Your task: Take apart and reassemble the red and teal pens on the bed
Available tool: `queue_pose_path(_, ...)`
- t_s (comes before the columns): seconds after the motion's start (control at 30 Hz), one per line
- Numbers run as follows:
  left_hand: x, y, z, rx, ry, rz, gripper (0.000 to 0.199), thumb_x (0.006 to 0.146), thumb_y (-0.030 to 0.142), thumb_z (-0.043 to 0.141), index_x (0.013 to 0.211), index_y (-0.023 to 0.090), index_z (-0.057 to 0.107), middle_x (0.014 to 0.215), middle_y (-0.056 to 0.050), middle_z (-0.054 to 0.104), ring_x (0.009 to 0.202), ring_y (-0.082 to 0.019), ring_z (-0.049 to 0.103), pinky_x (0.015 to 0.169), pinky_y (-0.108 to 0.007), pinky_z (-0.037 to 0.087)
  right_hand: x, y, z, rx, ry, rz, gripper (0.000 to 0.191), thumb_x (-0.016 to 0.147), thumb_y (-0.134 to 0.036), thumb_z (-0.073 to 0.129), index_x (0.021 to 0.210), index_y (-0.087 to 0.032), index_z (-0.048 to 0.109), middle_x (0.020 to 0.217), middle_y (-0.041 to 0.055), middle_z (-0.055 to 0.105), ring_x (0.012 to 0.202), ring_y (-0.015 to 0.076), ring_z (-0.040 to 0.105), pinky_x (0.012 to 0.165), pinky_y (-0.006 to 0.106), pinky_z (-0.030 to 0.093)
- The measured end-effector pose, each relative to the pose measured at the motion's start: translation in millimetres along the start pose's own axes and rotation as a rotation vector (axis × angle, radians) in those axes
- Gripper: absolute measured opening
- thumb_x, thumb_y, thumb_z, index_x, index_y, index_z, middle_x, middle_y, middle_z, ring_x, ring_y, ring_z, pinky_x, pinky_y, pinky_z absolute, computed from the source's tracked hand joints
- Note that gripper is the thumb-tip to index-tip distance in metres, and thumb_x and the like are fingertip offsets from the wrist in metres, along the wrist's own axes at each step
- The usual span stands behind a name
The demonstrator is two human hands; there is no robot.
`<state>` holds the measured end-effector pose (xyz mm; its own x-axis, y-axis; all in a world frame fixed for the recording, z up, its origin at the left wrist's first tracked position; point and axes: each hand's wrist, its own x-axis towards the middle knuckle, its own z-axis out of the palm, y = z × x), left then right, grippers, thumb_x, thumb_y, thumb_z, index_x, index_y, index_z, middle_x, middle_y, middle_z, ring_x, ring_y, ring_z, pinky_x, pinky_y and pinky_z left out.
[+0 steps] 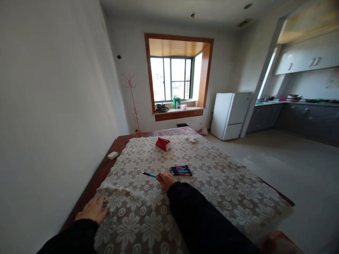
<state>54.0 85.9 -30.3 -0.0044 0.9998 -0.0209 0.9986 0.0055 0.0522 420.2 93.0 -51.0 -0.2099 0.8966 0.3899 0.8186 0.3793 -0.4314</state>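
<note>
My right hand (165, 180) is closed around one end of a pen (149, 174) with a blue barrel and a black front part. The pen points left, just over the patterned tablecloth (143, 225). Right beside that hand, several pens (181, 170) with black, red and blue parts lie side by side in a small group. At the table's left side, my left hand (92, 210) rests on the cloth with its fingers stretched forward and nothing visible in it. A small dark patch by its thumb is too unclear to name.
A red tissue pack (163, 143) and crumpled white tissue (191, 139) lie farther up the table. A small white box (112, 155) sits on the bare wood at left, near the wall. Beyond stand a pink coat rack (134, 102) and a white fridge (230, 116).
</note>
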Motion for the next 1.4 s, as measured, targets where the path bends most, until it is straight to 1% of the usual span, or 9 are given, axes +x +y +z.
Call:
queue_pose_path(0.1, 10.2, 50.4, -5.0, -0.129, -0.084, 0.257, 0.04, 0.074, 0.025, 0.048, 0.112, 0.021, 0.059, 0.123, -0.009, 0.06, 0.113, -0.026, 0.055, 0.096, -0.039, 0.041, 0.5, 0.7, 1.1, -0.025, 0.016, -0.018, 0.016, 0.092, -0.027, 0.047, 0.088, -0.02, 0.061, 0.083, 0.0036, 0.068, 0.079, 0.0165, 0.061, 0.072, 0.026, 0.039)
queue_pose_path(0.2, 13.4, 121.5, -11.9, -0.408, -0.19, 0.402, 0.033, 0.079, 0.031, 0.045, 0.107, 0.023, 0.061, 0.103, -0.007, 0.07, 0.099, -0.022, 0.064, 0.089, -0.034, 0.046, 0.5, 0.8, 0.9, -0.028, 0.034, -0.028, 0.016, 0.093, -0.026, 0.045, 0.089, -0.02, 0.058, 0.083, 0.0034, 0.067, 0.078, 0.0162, 0.061, 0.071, 0.025, 0.039)
queue_pose_path(0.3, 19.6, 180.0, -12.9, -0.772, -0.177, 0.403, 0.035, 0.08, 0.044, 0.047, 0.101, 0.021, 0.063, 0.093, -0.007, 0.071, 0.081, -0.02, 0.068, 0.076, -0.03, 0.05, -0.3, 0.1, -0.3, -0.017, 0.052, -0.036, 0.014, 0.094, -0.025, 0.043, 0.09, -0.02, 0.056, 0.083, 0.0031, 0.066, 0.078, 0.0162, 0.061, 0.07, 0.024, 0.039)
queue_pose_path(0.4, 29.0, 208.2, -1.0, -1.076, -0.036, 0.319, 0.047, 0.074, 0.059, 0.051, 0.09, 0.016, 0.064, 0.077, -0.006, 0.068, 0.065, -0.019, 0.064, 0.06, -0.029, 0.051, -0.6, 0.3, 0.2, -0.024, 0.052, -0.03, 0.012, 0.092, -0.026, 0.046, 0.088, -0.02, 0.055, 0.083, 0.0036, 0.066, 0.077, 0.0172, 0.061, 0.068, 0.025, 0.039)
queue_pose_path(0.47, 34.5, 212.9, 12.1, -1.266, 0.028, 0.2, 0.057, 0.067, 0.067, 0.055, 0.086, 0.015, 0.064, 0.064, -0.003, 0.063, 0.057, -0.017, 0.06, 0.051, -0.027, 0.049, -0.1, 0.9, 1.7, -0.035, 0.046, -0.02, 0.01, 0.09, -0.025, 0.048, 0.088, -0.02, 0.056, 0.083, 0.0039, 0.066, 0.078, 0.018, 0.061, 0.069, 0.025, 0.04)
queue_pose_path(0.6, 40.9, 208.0, 32.5, -1.498, 0.076, 0.07, 0.064, 0.05, 0.07, 0.068, 0.081, 0.013, 0.065, 0.059, 0.0, 0.06, 0.053, -0.015, 0.057, 0.047, -0.025, 0.049, 0.6, 0.3, 3.5, -0.038, 0.024, 0.02, 0.01, 0.089, -0.026, 0.051, 0.091, -0.02, 0.058, 0.087, 0.0046, 0.067, 0.082, 0.0191, 0.061, 0.071, 0.027, 0.04)
queue_pose_path(0.77, 43.7, 203.4, 35.2, -1.632, 0.188, -0.063, 0.065, 0.048, 0.069, 0.07, 0.08, 0.013, 0.065, 0.059, 0.001, 0.058, 0.05, -0.011, 0.052, 0.044, -0.022, 0.046, -0.9, 0.8, 2.7, -0.023, -0.004, 0.064, 0.013, 0.088, -0.027, 0.051, 0.097, -0.02, 0.059, 0.09, 0.0049, 0.067, 0.084, 0.0192, 0.06, 0.073, 0.028, 0.039)
queue_pose_path(1.0, 37.5, 209.2, 30.4, -1.694, 0.224, -0.061, 0.061, 0.051, 0.069, 0.068, 0.075, 0.013, 0.066, 0.049, 0.005, 0.047, 0.041, -0.007, 0.044, 0.038, -0.019, 0.037, -2.2, 5.9, 4.5, -0.046, -0.026, 0.02, 0.013, 0.089, -0.027, 0.048, 0.087, -0.019, 0.058, 0.086, 0.0048, 0.065, 0.08, 0.0177, 0.058, 0.069, 0.026, 0.037)
queue_pose_path(1.4, 46.0, 205.3, 43.3, -1.841, 0.137, -0.088, 0.053, 0.06, 0.07, 0.06, 0.069, 0.018, 0.053, 0.037, 0.01, 0.034, 0.033, -0.005, 0.032, 0.034, -0.016, 0.027, -9.8, -9.5, 0.8, -0.013, -0.12, -0.298, 0.024, 0.088, -0.043, 0.05, 0.086, -0.019, 0.056, 0.075, 0.0016, 0.061, 0.071, 0.0156, 0.056, 0.064, 0.024, 0.037)
